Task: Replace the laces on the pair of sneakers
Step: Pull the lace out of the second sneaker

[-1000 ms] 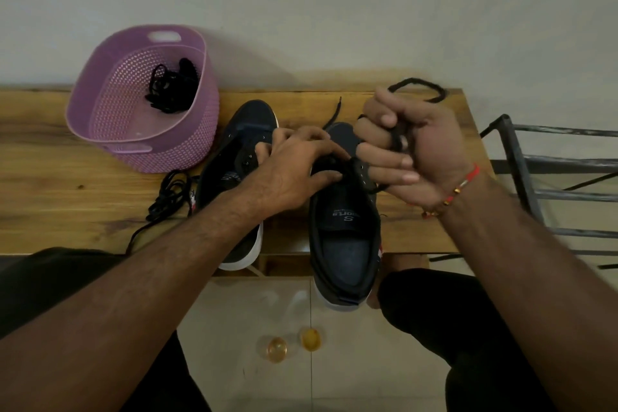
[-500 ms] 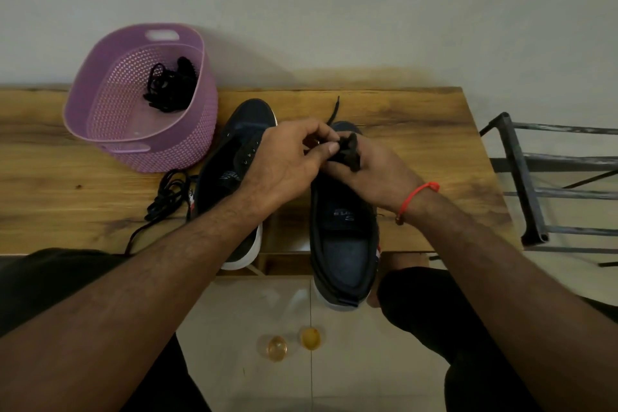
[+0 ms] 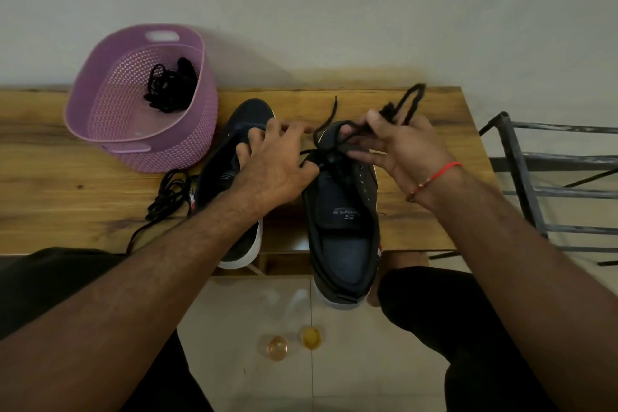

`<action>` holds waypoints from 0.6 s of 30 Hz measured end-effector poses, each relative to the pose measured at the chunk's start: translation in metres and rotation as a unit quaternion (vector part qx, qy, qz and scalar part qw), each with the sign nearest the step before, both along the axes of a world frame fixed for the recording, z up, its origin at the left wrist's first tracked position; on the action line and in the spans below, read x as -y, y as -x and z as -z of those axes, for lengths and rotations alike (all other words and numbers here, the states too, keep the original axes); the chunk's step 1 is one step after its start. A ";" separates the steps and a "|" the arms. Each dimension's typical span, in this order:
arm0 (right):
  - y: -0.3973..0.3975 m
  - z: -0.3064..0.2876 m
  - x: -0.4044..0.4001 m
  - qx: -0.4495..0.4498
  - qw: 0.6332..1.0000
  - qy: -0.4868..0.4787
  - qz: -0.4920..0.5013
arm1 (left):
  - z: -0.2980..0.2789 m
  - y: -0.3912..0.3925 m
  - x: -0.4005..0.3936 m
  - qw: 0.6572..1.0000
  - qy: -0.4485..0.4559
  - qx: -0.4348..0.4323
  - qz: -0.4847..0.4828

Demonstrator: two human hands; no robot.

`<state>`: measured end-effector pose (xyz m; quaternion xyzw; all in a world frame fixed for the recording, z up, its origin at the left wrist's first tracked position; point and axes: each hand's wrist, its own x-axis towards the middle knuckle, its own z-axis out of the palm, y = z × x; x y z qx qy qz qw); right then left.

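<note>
Sneakers sit side by side on the wooden surface [image 3: 434, 104], heels overhanging its near edge; the right hand [image 3: 404, 147] pinches a black lace [image 3: 406, 104] threaded in the right sneaker [image 3: 344, 227]; the left hand [image 3: 274, 164] presses fingers on the left sneaker [image 3: 234, 144], grasping nothing; spare laces [image 3: 170, 87] lie in a purple basket [image 3: 110, 110].

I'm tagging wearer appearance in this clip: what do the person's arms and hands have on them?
Both forearms are bare, with no sleeves showing. The right hand has a thin red thread bracelet at the wrist, with a few small beads. The left hand shows no jewellery or glove.
</note>
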<state>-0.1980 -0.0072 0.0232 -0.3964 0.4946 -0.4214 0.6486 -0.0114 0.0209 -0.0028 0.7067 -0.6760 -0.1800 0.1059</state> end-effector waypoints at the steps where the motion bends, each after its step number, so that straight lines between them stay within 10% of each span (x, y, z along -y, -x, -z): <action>1: 0.003 -0.003 0.002 0.069 0.997 -0.027 0.001 | 0.001 0.000 0.000 1.000 0.002 0.002 0.003; 6: 0.013 -0.007 0.008 0.179 0.978 -0.091 0.058 | 0.004 -0.004 0.003 1.000 0.002 0.016 0.001; 11: 0.024 -0.003 0.013 -0.089 0.995 -0.009 0.040 | 0.006 -0.003 0.004 1.000 -0.003 0.026 0.004; 15: 0.016 0.008 0.008 -0.485 0.845 0.149 -0.168 | 0.006 -0.004 0.005 1.000 -0.005 0.029 0.006; 18: 0.012 0.010 0.002 -0.557 0.769 0.176 -0.259 | 0.005 -0.005 0.004 0.999 -0.006 0.033 0.007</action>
